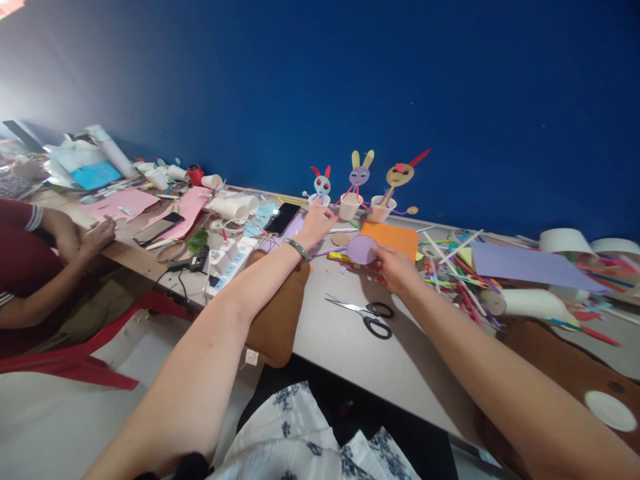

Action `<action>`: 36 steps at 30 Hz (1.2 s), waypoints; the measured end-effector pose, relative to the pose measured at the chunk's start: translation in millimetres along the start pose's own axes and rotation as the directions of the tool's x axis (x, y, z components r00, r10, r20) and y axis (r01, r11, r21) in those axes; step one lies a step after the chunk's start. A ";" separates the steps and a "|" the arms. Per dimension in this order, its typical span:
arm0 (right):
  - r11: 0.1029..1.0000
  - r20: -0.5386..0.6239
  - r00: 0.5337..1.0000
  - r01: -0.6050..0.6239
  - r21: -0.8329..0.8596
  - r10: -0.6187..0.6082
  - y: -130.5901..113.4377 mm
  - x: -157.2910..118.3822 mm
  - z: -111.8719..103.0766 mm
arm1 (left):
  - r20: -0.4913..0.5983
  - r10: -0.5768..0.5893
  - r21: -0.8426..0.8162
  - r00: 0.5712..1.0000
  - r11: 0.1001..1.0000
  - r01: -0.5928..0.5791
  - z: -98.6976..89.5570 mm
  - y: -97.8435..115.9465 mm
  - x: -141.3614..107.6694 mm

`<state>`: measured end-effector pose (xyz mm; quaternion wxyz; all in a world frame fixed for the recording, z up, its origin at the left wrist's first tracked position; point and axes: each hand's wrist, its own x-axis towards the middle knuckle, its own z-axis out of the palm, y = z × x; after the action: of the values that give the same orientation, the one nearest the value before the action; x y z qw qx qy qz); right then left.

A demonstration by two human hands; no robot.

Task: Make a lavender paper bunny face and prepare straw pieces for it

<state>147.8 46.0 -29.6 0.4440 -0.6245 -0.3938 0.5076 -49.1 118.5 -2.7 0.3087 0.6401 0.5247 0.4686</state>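
Note:
My right hand (397,267) pinches the edge of a light purple paper disc (361,250), held just above the table. My left hand (317,225) reaches to the back, its fingers curled in front of a small paper cup. A light blue paper rabbit head (323,185) with red ears rises from that cup; what the fingertips grip, if anything, is hidden. To its right stand a cup (351,208) with a purple rabbit figure (359,175) and a cup (383,210) with a yellow figure (400,175). Black-handled scissors (367,313) lie below the disc, blades apart.
Orange paper (395,239) lies behind my right hand. Pipe cleaners (463,267) and purple paper (535,265) are heaped at right. A power strip (233,260), a phone (283,218) and a brown pad (277,313) lie at left. Another person's hands (97,235) rest farther left.

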 end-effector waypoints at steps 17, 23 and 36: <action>0.999 0.078 0.997 0.016 0.050 -0.020 3.9 -15.8 -4.3 | 0.050 -0.360 -0.187 0.932 0.913 0.363 15.9 -10.6 -4.9; 0.999 0.122 0.993 -0.005 0.041 0.000 -1.1 -32.5 -19.5 | 0.120 -0.311 -0.388 0.943 0.859 0.333 22.2 45.0 -55.2; 0.615 0.246 0.891 0.443 -0.652 -0.382 13.6 -47.3 -38.8 | 0.378 -0.296 -0.588 0.877 0.655 0.474 23.6 41.6 -97.6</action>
<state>178.3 -8.6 -25.7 0.2654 -0.6152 -0.7052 0.2321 -12.3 16.3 -1.5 0.6720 0.4136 0.4040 0.4628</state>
